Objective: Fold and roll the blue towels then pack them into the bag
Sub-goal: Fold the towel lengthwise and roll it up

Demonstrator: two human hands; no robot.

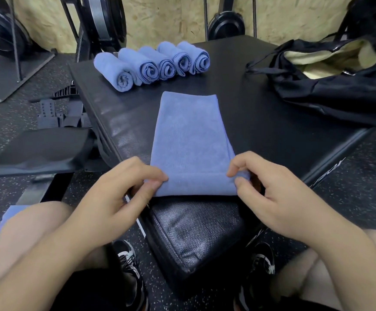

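On bench [205, 221] | left hand [117, 194], right hand [270, 191] pinch towel [191, 140] near corners | bag [339, 90] cropped right

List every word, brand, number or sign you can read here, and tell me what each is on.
Nothing here can be read for certain.
White lettering on the bench's right side rail: tilted, blurred, unreadable.
Folded towel, rolled towels, bag, shoes: no lettering visible.
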